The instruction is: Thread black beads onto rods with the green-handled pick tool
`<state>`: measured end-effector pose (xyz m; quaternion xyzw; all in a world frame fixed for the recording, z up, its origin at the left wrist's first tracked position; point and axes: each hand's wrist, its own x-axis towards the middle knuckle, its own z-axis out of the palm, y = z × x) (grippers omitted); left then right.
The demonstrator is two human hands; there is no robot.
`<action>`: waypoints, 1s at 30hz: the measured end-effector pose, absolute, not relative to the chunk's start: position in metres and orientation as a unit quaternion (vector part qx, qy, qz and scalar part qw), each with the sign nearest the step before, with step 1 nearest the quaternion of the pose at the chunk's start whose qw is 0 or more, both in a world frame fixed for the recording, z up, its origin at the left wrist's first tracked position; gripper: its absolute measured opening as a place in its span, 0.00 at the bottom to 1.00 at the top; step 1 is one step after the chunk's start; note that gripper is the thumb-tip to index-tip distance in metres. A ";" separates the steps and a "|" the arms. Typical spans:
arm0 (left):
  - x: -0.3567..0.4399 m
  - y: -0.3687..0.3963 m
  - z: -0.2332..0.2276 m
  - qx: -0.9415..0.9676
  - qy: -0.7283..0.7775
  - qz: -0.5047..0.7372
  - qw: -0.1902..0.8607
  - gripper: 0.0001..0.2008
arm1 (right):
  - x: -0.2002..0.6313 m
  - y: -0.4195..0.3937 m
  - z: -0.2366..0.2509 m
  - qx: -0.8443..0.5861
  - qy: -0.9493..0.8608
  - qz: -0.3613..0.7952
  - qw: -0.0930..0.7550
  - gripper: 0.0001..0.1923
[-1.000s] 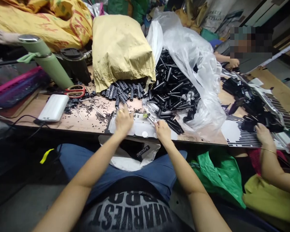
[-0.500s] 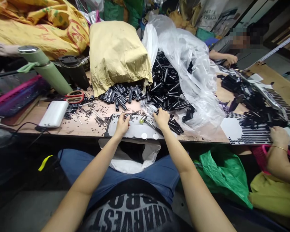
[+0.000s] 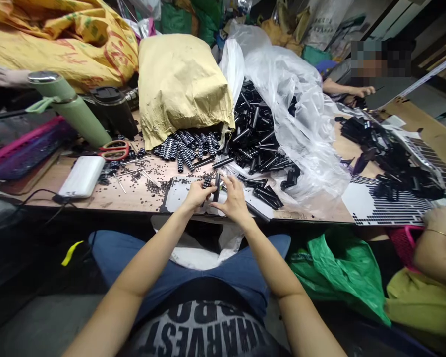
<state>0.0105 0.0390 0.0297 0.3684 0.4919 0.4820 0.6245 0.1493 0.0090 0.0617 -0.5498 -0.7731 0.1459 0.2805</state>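
A slim black tube (image 3: 216,186) stands nearly upright between the person's two hands, just above the near edge of the wooden bench (image 3: 134,196). The right hand (image 3: 233,199) closes its fingertips on the tube. The left hand (image 3: 196,194) pinches what looks like one small black-and-white ribbed piece (image 3: 207,182) right beside the tube; it is too small to tell for sure. Both hands hover over a white sheet (image 3: 178,196) strewn with tiny black beads. Behind them, one tan paper sack (image 3: 182,82) spills a heap of ribbed pieces, and one clear plastic bag (image 3: 293,99) spills many black tubes, too many to count. To the left lie one pair of red-handled scissors (image 3: 113,148), one white power bank (image 3: 82,176) and one green flask (image 3: 69,104). A co-worker's hand (image 3: 441,219) rests at the far right.
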 end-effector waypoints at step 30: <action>0.008 -0.005 0.072 0.257 0.442 0.514 0.689 0.21 | 0.144 -0.013 0.078 -0.371 -0.847 0.236 0.300 0.56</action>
